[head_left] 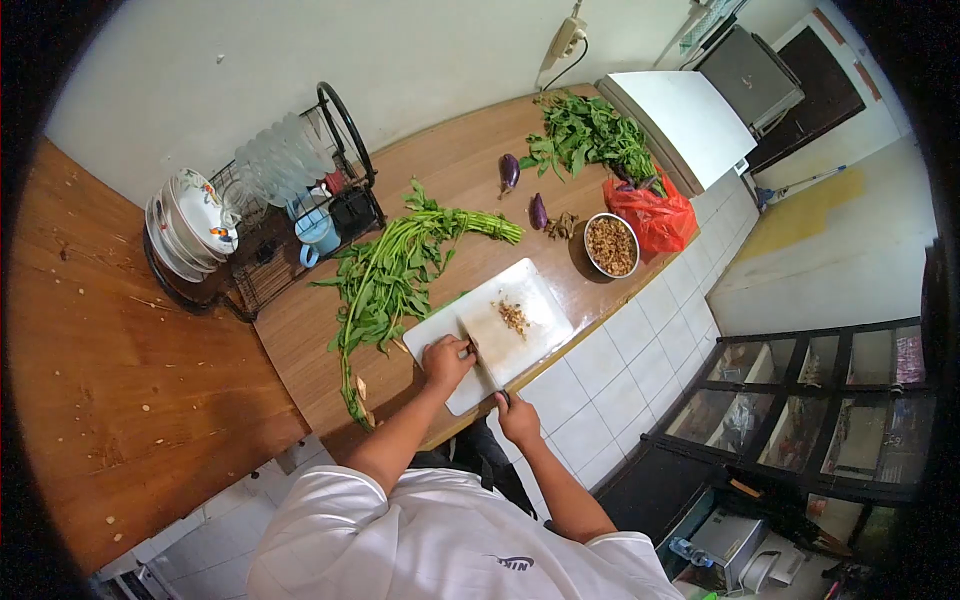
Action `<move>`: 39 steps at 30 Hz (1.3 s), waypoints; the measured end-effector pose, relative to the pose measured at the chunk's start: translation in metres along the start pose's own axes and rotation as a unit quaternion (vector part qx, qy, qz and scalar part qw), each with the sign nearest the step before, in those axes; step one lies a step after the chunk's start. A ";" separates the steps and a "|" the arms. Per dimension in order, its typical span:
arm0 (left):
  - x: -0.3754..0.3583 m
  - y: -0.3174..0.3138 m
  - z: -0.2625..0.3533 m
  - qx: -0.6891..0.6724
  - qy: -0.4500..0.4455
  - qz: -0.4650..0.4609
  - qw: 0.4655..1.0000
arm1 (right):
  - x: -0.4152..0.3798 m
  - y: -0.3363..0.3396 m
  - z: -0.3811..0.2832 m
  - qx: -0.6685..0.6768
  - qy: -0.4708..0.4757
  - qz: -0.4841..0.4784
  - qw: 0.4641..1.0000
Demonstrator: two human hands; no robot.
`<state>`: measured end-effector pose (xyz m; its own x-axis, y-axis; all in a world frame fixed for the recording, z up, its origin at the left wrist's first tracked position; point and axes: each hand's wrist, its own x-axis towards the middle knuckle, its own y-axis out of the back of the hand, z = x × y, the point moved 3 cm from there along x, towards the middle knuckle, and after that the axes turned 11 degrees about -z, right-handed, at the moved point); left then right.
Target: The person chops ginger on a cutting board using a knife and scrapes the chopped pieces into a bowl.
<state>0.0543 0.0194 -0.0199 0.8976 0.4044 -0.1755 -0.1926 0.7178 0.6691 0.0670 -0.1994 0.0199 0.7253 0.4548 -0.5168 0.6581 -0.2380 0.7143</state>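
My right hand (518, 418) is wrapped around the dark handle of a knife (484, 370), its blade lying across the white cutting board (440, 335). On the board's left part, my left hand (447, 362) is closed beside the blade, pinching something small and brownish that I cannot make out. Chopped brown bits (513, 317) lie in a loose pile beyond the knife. Further along the counter edge stands a round bowl (590, 262) full of similar chopped brown pieces.
A bundle of leafy greens (400, 262) lies behind the board. Two purple eggplants (510, 173), more greens (590, 135) and a red plastic bag (655, 215) are further off. A dish rack (265, 265) with plates, glasses and a blue mug (317, 232) stands left.
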 end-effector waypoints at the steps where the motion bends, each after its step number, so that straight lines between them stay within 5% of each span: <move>1: 0.001 0.002 0.001 0.000 -0.001 0.003 1.000 | -0.008 0.001 0.006 -0.001 -0.023 -0.017 1.000; 15: -0.010 0.004 0.010 -0.068 0.017 0.075 0.995 | -0.021 0.013 0.018 0.063 -0.015 -0.033 0.997; 28: -0.009 0.010 0.011 -0.024 0.039 0.014 0.999 | -0.015 0.007 0.033 0.027 -0.022 -0.099 0.994; 34: -0.003 0.005 0.009 -0.002 0.020 0.015 1.000 | 0.029 0.007 0.000 -0.022 0.039 -0.053 0.998; 39: -0.005 0.004 0.008 -0.050 0.063 0.022 0.997 | -0.016 0.007 0.031 -0.035 -0.020 -0.050 0.998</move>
<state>0.0523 0.0155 -0.0102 0.8319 0.5004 -0.2398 -0.2756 0.7477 0.6042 0.0661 -0.2354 0.0183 0.6659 0.4376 -0.6042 0.7125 -0.1329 0.6889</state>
